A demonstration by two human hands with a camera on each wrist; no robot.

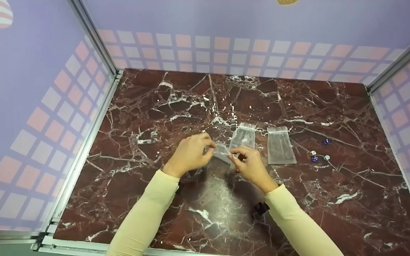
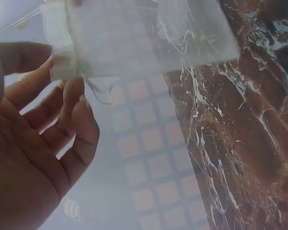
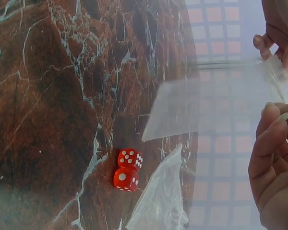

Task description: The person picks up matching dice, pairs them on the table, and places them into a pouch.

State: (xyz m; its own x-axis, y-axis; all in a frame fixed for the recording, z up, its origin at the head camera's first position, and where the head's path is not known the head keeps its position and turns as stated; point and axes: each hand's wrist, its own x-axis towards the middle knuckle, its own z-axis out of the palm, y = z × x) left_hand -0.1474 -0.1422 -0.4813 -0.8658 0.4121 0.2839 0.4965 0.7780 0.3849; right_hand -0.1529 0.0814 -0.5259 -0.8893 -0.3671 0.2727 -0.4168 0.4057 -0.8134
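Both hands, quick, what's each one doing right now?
Left hand: closed, pinching the top edge of a sheer pouch.
Right hand: closed, pinching the same pouch's top edge.

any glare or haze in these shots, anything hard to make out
Head view: pale glare lies on the marbled tabletop between the sleeves; left wrist view: milky haze washes out the sheer pouch and the wall; right wrist view: the pouch blends into the pale wall, while the red dice show clear pips.

L hand [image 1: 190, 154] & R hand [image 1: 250, 164] near e/o, both pinching; forearms [image 1: 146, 213] fwd, angled inward.
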